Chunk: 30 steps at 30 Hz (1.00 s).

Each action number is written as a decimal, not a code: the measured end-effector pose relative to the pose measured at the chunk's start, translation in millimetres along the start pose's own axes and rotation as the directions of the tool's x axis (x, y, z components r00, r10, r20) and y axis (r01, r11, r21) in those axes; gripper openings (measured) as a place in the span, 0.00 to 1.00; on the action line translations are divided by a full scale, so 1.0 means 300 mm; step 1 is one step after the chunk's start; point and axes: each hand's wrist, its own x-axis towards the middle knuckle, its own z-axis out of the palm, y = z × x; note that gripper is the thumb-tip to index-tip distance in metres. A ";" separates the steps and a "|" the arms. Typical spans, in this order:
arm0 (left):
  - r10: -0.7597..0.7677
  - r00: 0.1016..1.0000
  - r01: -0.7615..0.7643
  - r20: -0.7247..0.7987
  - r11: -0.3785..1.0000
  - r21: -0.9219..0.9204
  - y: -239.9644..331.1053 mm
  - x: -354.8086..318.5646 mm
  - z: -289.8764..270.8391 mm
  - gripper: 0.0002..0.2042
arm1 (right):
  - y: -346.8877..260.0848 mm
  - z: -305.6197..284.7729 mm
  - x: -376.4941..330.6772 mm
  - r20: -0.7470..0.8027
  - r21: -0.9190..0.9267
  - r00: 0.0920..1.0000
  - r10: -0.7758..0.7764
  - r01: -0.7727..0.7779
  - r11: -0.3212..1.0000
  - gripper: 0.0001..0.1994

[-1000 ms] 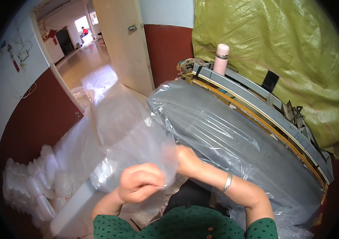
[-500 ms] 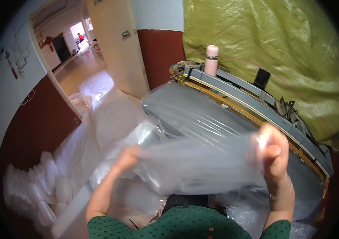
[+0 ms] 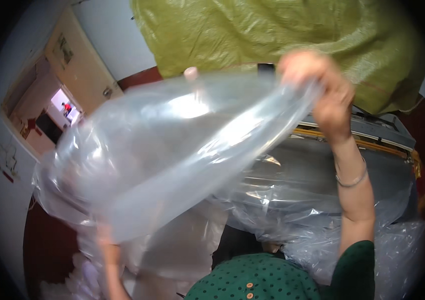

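Note:
A large clear plastic bag (image 3: 172,145) billows out between my two hands, its near edge drawn in a slanting line from upper right to lower left. Raised high on the right, my right hand (image 3: 320,87) is closed around one gathered end of it. My left hand (image 3: 106,237) is low on the left at the other end, blurred and partly behind the film; its fingers seem closed on the bag's edge. Beneath the right forearm, grey plastic-covered material (image 3: 332,167) lies on the machine bed, with loose clear film (image 3: 322,240) crumpled in front.
A grey machine rail (image 3: 380,127) with a yellow strip runs behind the material. The pink flask (image 3: 191,74) shows partly behind the bag. A green-yellow tarp (image 3: 212,35) hangs at the back. Bundled clear bags (image 3: 82,277) lie at lower left. Beyond the open door (image 3: 80,50), a distant person is visible.
Both hands have moved apart, the right one up and the left one down and left. The plastic between them has puffed up and spread out. My view has turned to the right.

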 end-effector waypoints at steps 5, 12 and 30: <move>0.505 -0.006 0.036 0.863 0.862 -0.505 0.170 -0.495 0.517 0.20 | -0.218 -0.216 -0.355 0.855 -0.517 -0.072 0.514 -0.212 0.829 0.06; 0.514 0.802 -0.090 0.302 0.605 -0.791 0.919 0.392 -0.247 0.20 | -0.423 -0.500 -0.563 0.661 -0.735 -0.296 0.689 -0.440 0.516 0.10; 0.614 0.101 -0.687 -0.783 -0.526 -0.502 2.214 0.771 -0.434 0.24 | -0.530 -0.666 -0.793 0.557 -0.656 -0.225 0.800 -0.709 0.257 0.14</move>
